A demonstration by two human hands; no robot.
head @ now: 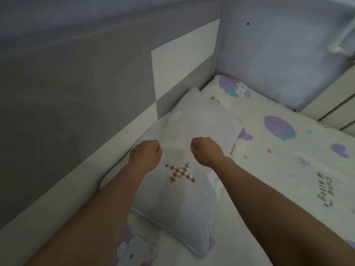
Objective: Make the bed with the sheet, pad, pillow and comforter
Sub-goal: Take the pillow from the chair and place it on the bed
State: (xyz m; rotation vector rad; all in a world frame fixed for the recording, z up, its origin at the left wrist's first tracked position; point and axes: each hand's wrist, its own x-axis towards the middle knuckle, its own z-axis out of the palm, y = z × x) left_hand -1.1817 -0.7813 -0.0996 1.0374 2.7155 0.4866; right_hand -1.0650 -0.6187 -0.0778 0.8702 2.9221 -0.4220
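Both clenched, left hand (pixel 146 156) and right hand (pixel 206 150) are rested on the pillow (pixel 192 208): judged soft, light, best gripped at corners.

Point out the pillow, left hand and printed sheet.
pillow (pixel 172 204): head view, grey face below the checked cross
left hand (pixel 145 157): head view, back of the hand
printed sheet (pixel 278 160): head view, flat area right of pillow

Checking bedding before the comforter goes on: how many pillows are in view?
1. The pillow lies on the printed sheet against the wall-side rail, near the corner. More could lie outside the frame.
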